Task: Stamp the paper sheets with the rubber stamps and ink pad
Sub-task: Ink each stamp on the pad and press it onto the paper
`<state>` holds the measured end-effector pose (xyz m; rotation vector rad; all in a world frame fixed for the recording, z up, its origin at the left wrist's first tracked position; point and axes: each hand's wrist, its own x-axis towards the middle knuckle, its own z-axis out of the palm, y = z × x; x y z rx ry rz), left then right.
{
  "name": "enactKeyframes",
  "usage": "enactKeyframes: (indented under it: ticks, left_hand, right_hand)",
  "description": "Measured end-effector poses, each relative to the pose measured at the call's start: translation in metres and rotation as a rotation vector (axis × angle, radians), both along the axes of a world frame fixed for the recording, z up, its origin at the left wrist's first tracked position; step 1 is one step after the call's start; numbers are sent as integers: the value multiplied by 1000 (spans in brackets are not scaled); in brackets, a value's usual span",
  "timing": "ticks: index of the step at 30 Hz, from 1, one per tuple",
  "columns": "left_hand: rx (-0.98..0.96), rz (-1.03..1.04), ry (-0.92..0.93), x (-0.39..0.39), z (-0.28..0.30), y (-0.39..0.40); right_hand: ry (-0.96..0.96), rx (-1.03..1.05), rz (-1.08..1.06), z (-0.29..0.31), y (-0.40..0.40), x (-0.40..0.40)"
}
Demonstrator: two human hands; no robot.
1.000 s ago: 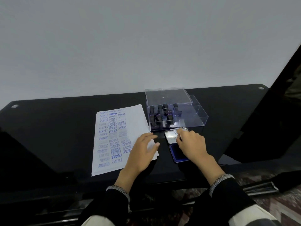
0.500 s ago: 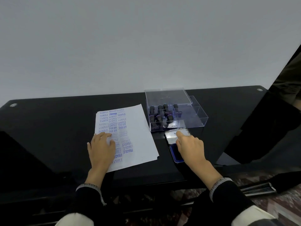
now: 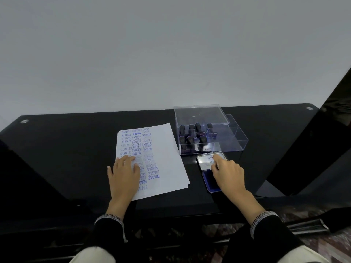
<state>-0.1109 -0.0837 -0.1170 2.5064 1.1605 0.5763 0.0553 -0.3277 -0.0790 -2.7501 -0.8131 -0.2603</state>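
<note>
Over the last second my left hand slid off the near right corner of the paper stack and across to its left side, where it lay flat, fingers straight and together, pressing on the stamped column near the AIR MAIL prints. That shift was done by half a second ago; since then it barely moved. My right hand stayed put on the ink pad, which sat open just right of the sheets with its lid folded back toward the clear stamp box. The fingers were curled down and the index tip touched the lid; whether it gripped a stamp underneath, I couldn't tell, since the back of the hand covered it. The rubber stamps stood upright in the box's left compartment, and the box cover leaned up behind them. My read: the sheet is now pinned for the next impression, the top sheet's left half is already full of prints, and the right half is blank, so that's where the next stamp should land.
</note>
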Motion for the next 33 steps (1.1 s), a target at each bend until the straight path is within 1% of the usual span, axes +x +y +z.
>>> enactKeyframes:
  ticks: [6,13,18,23,26,31,33]
  left_hand:
    - [1,-3,18,0,0,0]
    - [8,-7,16,0,-1,0]
    - [14,-4,25,0,-1,2]
    - [13,-5,0,1,-2,2]
    - [23,-3,-23,1,-2,1]
    - [22,-3,-19,1,-2,2]
    - [19,-4,-17,0,-3,3]
  right_hand:
    - [25,-29,27,5,1,4]
    - [-26,-84,27,1,1,-1]
    - [31,3,48,1,-3,4]
    - [64,12,75,2,-6,7]
    - [141,23,108,10,-7,8]
    - [354,93,152,20,-15,8]
    - [418,162,165,19,-20,9]
